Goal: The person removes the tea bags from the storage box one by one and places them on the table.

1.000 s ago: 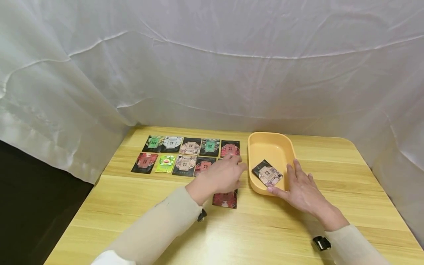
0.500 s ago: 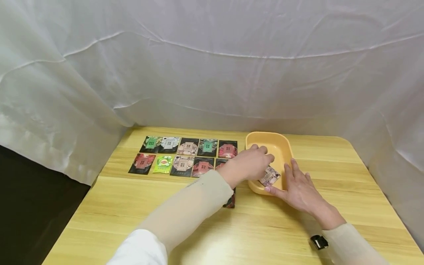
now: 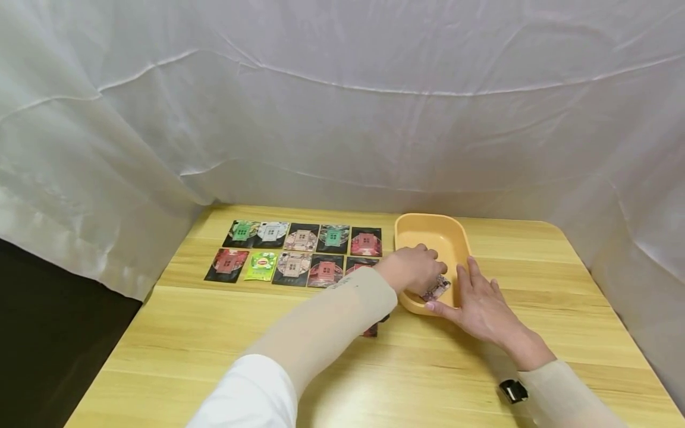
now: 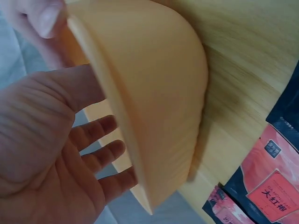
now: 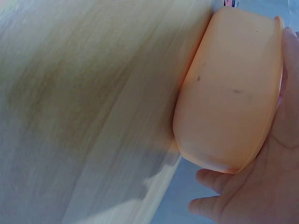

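My left hand (image 3: 417, 270) reaches down inside the yellow-orange plastic tray (image 3: 428, 221), over a black tea packet (image 3: 437, 289) with a floral print. In the left wrist view, the left hand's (image 4: 60, 130) thumb and fingers pass behind the tray wall (image 4: 154, 93). Its fingertips are hidden, so I cannot tell whether they pinch the packet. My right hand (image 3: 487, 309) rests along the tray's right side with fairly straight fingers, its thumb at the near rim. The right wrist view shows that hand (image 5: 261, 186) against the tray's outer wall (image 5: 229, 93).
Left of the tray, tea packets lie face up in two rows, among them a green Lipton packet (image 3: 261, 266) and a red-and-black packet (image 3: 366, 242). Another packet (image 3: 370, 330) lies nearer, partly under my left sleeve (image 3: 332, 321). A pale curtain (image 3: 342, 131) hangs behind the wooden table (image 3: 160, 356).
My left hand has moved right from the packets on the table into the tray, now covering much of the packet there. The right hand has stayed at the tray.
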Available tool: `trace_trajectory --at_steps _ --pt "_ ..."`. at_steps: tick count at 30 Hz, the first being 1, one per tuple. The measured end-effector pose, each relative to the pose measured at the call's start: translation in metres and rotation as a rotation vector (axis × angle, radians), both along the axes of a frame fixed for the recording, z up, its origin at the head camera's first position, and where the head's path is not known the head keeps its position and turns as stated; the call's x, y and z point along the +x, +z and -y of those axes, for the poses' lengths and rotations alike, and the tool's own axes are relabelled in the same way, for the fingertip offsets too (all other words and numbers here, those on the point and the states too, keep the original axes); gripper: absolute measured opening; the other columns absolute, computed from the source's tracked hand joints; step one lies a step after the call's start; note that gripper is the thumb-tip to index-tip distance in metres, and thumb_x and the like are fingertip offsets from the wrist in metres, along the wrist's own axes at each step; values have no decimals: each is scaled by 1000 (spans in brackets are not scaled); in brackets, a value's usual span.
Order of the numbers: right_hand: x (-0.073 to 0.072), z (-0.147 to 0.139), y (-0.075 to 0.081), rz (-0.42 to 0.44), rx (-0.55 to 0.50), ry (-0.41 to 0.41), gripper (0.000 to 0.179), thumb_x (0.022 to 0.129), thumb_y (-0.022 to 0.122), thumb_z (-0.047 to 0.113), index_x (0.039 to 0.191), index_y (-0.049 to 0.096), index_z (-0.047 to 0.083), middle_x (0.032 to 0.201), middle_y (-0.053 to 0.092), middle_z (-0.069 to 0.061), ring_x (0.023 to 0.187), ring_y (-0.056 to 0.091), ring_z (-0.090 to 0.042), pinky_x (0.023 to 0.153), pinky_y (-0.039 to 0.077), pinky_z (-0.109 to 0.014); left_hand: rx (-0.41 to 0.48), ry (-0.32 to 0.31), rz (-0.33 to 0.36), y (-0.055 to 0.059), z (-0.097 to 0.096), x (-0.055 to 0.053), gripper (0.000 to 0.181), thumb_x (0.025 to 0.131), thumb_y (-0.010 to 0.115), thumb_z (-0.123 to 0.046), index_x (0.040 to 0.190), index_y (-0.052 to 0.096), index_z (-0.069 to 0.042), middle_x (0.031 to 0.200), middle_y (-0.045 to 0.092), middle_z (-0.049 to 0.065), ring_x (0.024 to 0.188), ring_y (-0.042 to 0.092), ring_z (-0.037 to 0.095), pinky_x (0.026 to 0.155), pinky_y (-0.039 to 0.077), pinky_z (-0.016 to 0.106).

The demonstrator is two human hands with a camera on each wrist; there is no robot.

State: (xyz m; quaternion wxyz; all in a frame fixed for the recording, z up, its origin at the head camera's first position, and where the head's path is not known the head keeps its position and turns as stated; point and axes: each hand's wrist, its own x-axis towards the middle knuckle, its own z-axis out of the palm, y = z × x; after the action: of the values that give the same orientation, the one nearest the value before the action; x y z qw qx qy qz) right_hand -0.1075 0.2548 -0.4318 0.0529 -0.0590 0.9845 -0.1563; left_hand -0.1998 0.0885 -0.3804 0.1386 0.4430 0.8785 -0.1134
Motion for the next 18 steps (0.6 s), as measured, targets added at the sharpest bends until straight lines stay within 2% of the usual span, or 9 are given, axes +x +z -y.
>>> trace_trajectory --at_steps 8,18 --pt "-1 -1 -1 3 4 -4 124 92 56 80 161 17 -16 168 2 -42 152 23 -60 116 17 -82 -44 -29 7 -5 -3 2 56 106 60 -45 159 45 -38 164 44 -6 149 43 18 119 45 42" --pt "0 -1 -1 11 -5 -9 125 92 57 80 161 15 -16 168 -1 -41 153 21 -60 118 15 -81 -40 -14 23 -13 -4 2 64 102 63 -52 161 40 -42 166 43 -12 158 33 20 122 42 49"
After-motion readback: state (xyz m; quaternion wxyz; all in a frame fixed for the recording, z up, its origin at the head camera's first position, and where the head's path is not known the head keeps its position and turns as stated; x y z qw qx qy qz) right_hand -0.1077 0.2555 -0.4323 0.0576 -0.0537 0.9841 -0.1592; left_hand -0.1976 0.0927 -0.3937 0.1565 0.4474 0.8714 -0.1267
